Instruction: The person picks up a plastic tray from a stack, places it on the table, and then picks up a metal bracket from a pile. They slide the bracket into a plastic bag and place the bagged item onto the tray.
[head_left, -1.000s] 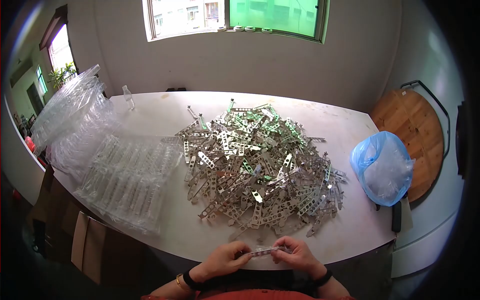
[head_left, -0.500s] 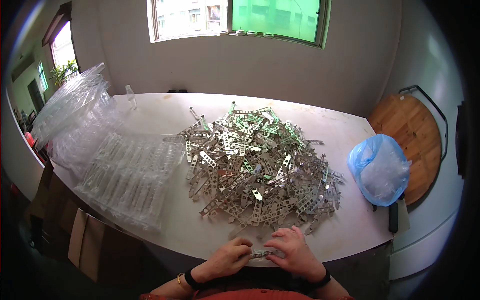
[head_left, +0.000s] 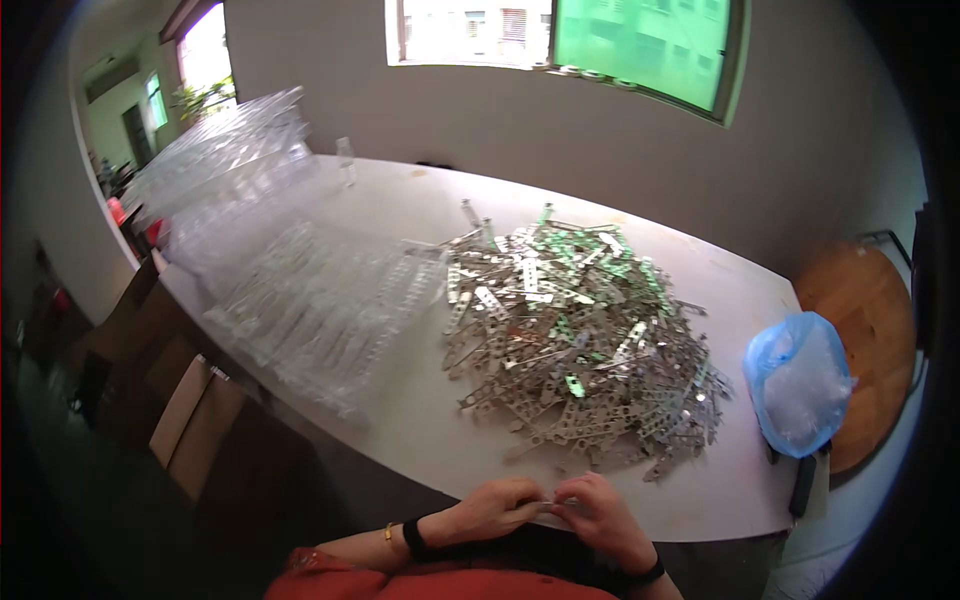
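At the table's near edge my left hand point(head_left: 497, 507) and my right hand point(head_left: 602, 515) almost meet, fingers closed in a pinch. Between them is a slim metal strip point(head_left: 549, 506), mostly covered by the fingertips and blurred; clear plastic seems to be around it. Just beyond the hands a large heap of flat metal strips with punched holes point(head_left: 590, 360) spreads over the white table point(head_left: 400, 440).
Clear plastic trays point(head_left: 320, 320) lie left of the heap, with more wrapped trays point(head_left: 225, 150) stacked behind. A small clear bottle point(head_left: 346, 162) stands at the back. On the right sits a blue bag point(head_left: 800, 385) of clear plastic. Cardboard point(head_left: 195, 425) stands lower left.
The camera view has turned left and tilted, so the table appears shifted right. My hands have drawn closer together, and the right fingers have closed from a spread pose around the strip.
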